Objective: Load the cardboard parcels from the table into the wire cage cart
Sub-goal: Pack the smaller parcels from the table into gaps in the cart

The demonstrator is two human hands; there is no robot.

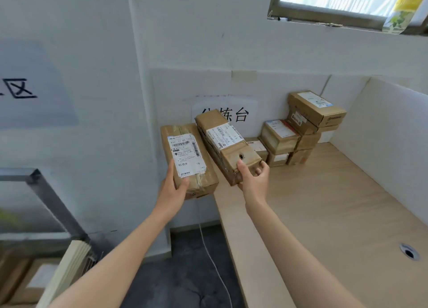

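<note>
Plainly this is a carrying step: two parcels are lifted and bound for the cart. The flat parcel (185,155) with the white label hangs just left of the table's edge, and the left grip (172,192) is clamped round its near end, thumb on the label. The long parcel (222,138), tilted with its far end up, seems to sit above the left rim of the table (324,203). The right grip (253,180) is clamped on its near end (the torn one, with a hole in the wrap).

Next, I judge, comes a swing left and down to the cart (44,192), whose dark frame shows low on the left, blurred. That means clearing the table's edge and the cart's top rail. Between them lies open floor, save a white cable (215,268). A stack of parcels (301,131) waits at the table's back, against the wall.
</note>
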